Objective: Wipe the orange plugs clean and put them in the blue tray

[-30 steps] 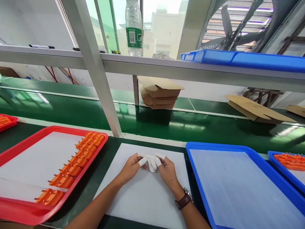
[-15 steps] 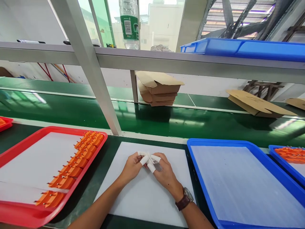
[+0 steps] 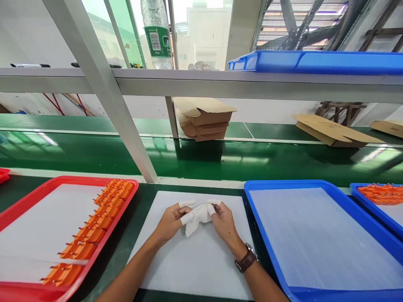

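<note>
A crumpled white cloth (image 3: 199, 216) is stretched between my two hands above a white sheet (image 3: 195, 268). My left hand (image 3: 172, 220) holds its left side, the thumb pressed along the cloth and the index finger lying higher. At the right end, my right hand (image 3: 224, 220) pinches the cloth between thumb and index finger. White finger covers wrap the thumb and index finger of both hands. One corner of the cloth hangs down between the hands. A watch with a brown strap (image 3: 246, 262) is on my right wrist.
A red tray (image 3: 132, 197) on the left holds several orange parts (image 3: 94, 228) with metal pins. To the right, a blue tray (image 3: 252, 205) is lined with a white sheet. Another blue tray (image 3: 355, 193) holds orange parts. A metal frame (image 3: 122, 121) crosses ahead, before cardboard boxes (image 3: 210, 119).
My hands have moved apart from each other, and the white cloth that was bunched between the fingertips is now spread out between them. The view has shifted slightly.
</note>
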Action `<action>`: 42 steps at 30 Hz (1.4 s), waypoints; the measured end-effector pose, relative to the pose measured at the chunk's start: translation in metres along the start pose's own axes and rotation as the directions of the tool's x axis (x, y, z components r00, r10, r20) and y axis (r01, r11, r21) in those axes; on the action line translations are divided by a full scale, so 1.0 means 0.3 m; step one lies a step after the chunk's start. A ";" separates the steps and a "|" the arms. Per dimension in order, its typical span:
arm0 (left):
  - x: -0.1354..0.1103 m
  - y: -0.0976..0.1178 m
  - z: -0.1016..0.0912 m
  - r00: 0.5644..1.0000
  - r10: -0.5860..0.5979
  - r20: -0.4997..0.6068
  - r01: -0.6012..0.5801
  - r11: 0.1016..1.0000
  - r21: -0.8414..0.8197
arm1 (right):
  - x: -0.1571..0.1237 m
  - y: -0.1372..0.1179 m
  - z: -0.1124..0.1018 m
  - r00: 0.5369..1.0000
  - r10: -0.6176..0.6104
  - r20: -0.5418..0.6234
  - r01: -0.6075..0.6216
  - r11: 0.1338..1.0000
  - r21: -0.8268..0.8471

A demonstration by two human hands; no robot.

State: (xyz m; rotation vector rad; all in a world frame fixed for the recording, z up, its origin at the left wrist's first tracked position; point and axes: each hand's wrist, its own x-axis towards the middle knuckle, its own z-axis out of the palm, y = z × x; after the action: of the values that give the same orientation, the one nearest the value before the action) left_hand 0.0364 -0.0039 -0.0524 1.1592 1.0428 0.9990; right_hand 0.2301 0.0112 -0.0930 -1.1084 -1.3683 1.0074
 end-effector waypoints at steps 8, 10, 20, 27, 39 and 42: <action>-0.007 -0.020 0.005 0.998 -0.016 -0.061 0.013 0.998 -0.056 | -0.043 -0.028 0.013 0.915 -0.397 0.070 0.404 0.902 -0.151; -0.008 -0.023 0.009 0.999 -0.006 -0.040 0.003 0.997 -0.078 | -0.057 -0.025 0.028 0.941 -0.300 0.159 0.318 0.942 -0.107; -0.006 -0.041 -0.005 0.978 0.168 -0.124 -0.152 0.979 0.133 | -0.037 -0.030 0.040 0.959 -0.035 0.283 -0.012 0.986 0.164; -0.015 -0.005 0.003 0.994 -0.070 0.086 0.068 0.997 0.026 | -0.040 -0.008 0.043 0.964 0.017 0.264 -0.051 0.991 0.125; 0.003 -0.034 -0.010 0.999 -0.014 -0.045 0.012 0.999 -0.044 | -0.035 -0.045 0.023 0.922 -0.340 0.186 0.348 0.937 -0.010; -0.003 -0.022 -0.007 1.000 -0.002 -0.022 0.002 1.000 -0.020 | -0.039 -0.020 0.032 0.941 -0.255 0.222 0.267 0.963 -0.025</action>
State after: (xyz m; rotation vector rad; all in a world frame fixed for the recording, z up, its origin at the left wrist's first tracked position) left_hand 0.0347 -0.0054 -0.0590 1.1331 1.0494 1.0206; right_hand 0.2200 -0.0015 -0.0904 -0.8445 -1.6794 0.9190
